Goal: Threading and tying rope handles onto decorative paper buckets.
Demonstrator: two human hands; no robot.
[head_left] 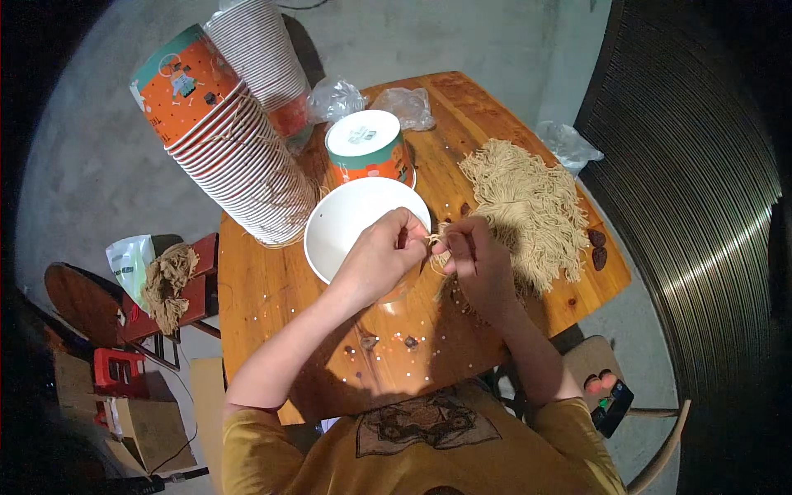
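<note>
Over the middle of a wooden table [297,330], both my hands are pinched closed at the right rim of a paper bucket [338,223]. The bucket's white inside shows, its mouth tilted up toward me. My left hand [381,254] and my right hand [480,268] grip a thin beige cord [435,238] between their fingertips. Whether it is knotted there I cannot tell, and the bucket's right side is partly hidden by my hands. Just right of my right hand lies a big heap of loose beige cords [528,206].
A tall leaning stack of orange and green paper buckets [247,173] with cords hanging on it stands left; another stack [256,49] is behind. An upside-down bucket [363,132] and plastic bags [337,101] sit at the back. Left of the table is a red stool [120,370].
</note>
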